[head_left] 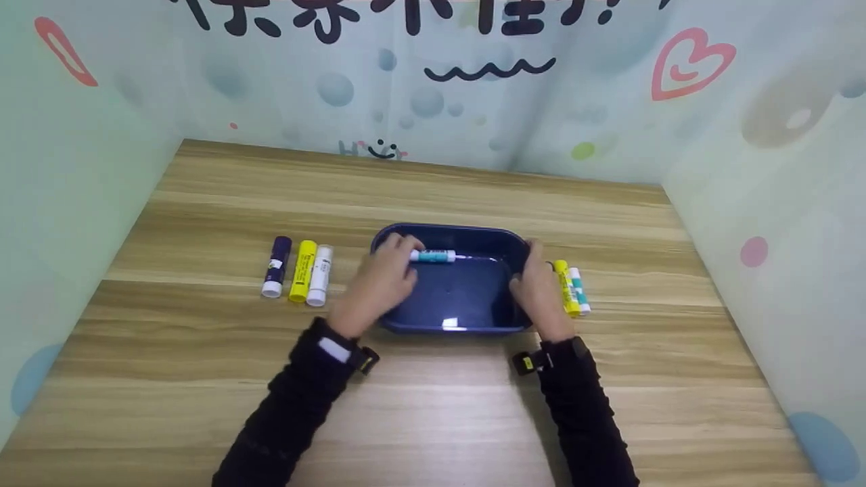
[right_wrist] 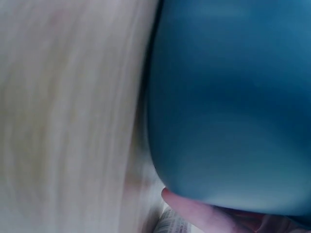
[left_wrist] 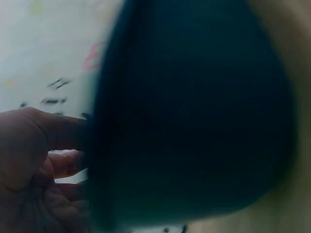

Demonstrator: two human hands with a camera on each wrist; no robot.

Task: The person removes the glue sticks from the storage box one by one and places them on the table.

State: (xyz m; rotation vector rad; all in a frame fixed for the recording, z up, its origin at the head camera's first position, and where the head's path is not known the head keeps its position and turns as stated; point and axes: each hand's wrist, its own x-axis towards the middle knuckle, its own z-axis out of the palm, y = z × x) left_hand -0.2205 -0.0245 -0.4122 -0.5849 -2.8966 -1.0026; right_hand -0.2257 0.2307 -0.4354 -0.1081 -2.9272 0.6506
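A dark blue plastic basin [head_left: 450, 297] stands on the table between both hands. Inside it, along the back, lies a white and teal glue stick [head_left: 436, 256]. My left hand [head_left: 380, 276] reaches over the basin's left rim, fingertips right at the glue stick's left end and thumb apart from it. In the left wrist view the fingers [left_wrist: 65, 133] pass behind the basin's dark wall, their tips hidden. At the basin's right side my right hand [head_left: 539, 291] grips the rim, thumb inside and fingers outside. The right wrist view shows one fingertip [right_wrist: 189, 206] against the basin's outer wall.
Left of the basin lie a dark purple glue stick [head_left: 276, 267], a yellow one [head_left: 303, 270] and a white one [head_left: 320, 276]. Beyond my right hand are another yellow stick [head_left: 567, 287] and a white and teal one [head_left: 580, 291]. Printed cloth walls [head_left: 433, 122] border the wooden table [head_left: 433, 406].
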